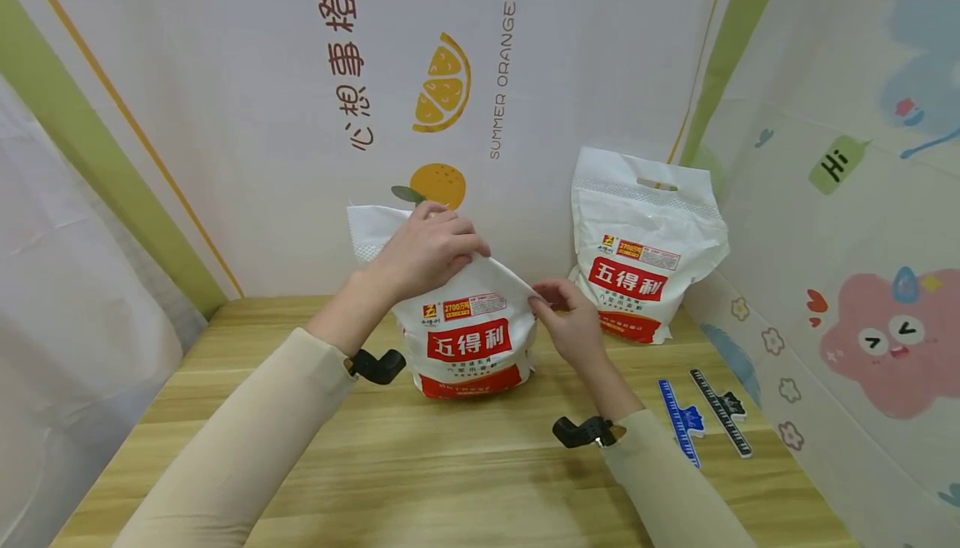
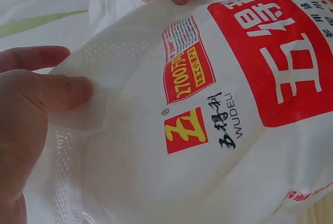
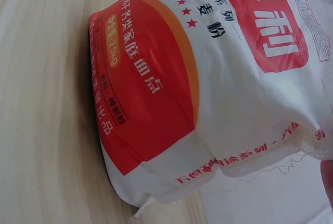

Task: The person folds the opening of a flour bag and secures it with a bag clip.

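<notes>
A white flour bag (image 1: 465,302) with red labels stands on the wooden table in the middle. My left hand (image 1: 429,250) pinches its top edge near the centre; in the left wrist view the thumb (image 2: 70,93) lies over the white plastic near a perforated band. At the bag's upper right edge, my right hand (image 1: 572,323) pinches the plastic between thumb and fingers. That edge slopes down from the left hand to the right. The right wrist view shows the lower front of the bag (image 3: 208,99) and its side seam, with a loose thread.
A second flour bag (image 1: 645,240) with a cut-out handle stands at the back right, against the wall cloth. Right of my right forearm, a blue sealing clip (image 1: 681,421) and a black sealing clip (image 1: 722,413) lie on the table (image 1: 420,473). Printed cloths hang behind and at the sides.
</notes>
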`<act>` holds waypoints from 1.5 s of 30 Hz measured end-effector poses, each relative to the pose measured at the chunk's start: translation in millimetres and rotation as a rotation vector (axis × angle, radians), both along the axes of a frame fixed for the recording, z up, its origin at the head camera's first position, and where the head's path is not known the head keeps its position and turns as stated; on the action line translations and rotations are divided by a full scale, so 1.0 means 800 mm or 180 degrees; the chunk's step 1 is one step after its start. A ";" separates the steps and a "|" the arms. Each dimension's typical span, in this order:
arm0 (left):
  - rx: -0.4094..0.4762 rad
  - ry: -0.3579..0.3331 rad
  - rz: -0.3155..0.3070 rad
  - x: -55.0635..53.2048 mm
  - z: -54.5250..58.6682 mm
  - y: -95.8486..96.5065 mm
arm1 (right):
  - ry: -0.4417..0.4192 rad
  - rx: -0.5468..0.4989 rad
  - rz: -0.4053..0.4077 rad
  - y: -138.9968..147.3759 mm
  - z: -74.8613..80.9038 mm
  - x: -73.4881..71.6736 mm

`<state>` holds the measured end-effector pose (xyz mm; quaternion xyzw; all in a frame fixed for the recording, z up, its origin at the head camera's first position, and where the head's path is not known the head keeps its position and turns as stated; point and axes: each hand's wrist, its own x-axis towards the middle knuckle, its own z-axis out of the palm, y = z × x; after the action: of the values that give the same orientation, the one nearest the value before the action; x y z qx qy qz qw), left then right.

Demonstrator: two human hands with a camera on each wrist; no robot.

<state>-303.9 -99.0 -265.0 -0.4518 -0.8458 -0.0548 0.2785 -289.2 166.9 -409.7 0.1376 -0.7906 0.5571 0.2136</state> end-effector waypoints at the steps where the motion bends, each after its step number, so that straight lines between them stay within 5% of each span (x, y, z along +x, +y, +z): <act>1: 0.0017 -0.0006 -0.0026 -0.001 -0.001 -0.001 | 0.0060 0.0007 -0.0017 -0.001 -0.001 0.000; 9: 0.0086 -0.0089 -0.0116 -0.007 -0.005 -0.005 | 0.0489 -0.0044 -0.0025 -0.003 -0.010 -0.005; 15: 0.0001 0.0098 -0.0225 -0.007 -0.005 -0.007 | 0.0699 0.0182 -0.0084 -0.001 -0.012 -0.006; 26: -0.0049 0.0217 -0.0207 -0.008 -0.002 -0.007 | 0.0757 0.0466 0.0032 0.002 -0.007 -0.005; 45: 0.0150 0.0241 -0.0321 -0.013 -0.016 -0.012 | 0.0988 0.0559 -0.0236 -0.013 -0.005 -0.007</act>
<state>-314.5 -109.0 -278.1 -0.4889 -0.8092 -0.0716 0.3178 -295.1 156.1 -413.9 0.2108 -0.7983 0.4498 0.3406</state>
